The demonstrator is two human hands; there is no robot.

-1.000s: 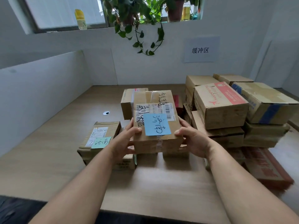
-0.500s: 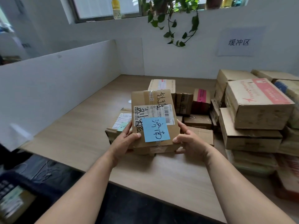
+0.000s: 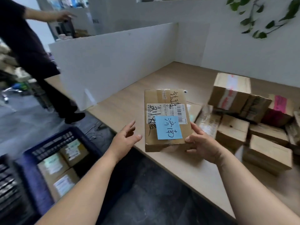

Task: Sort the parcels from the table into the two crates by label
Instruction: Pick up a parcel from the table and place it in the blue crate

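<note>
Light: soft, even daylight, bright on the white walls, dimmer toward the floor. No hard shadows; only a faint one under the parcel (image 3: 167, 117) I hold. Mild sheen on the tape of the boxes (image 3: 243, 120) at right. Motion blur is heavy there and on the crate (image 3: 30, 174) at lower left; the parcel's blue note (image 3: 168, 128) stays readable. Wide-angle lens bends the partition (image 3: 113, 62) and stretches my forearms at the bottom edge.
</note>
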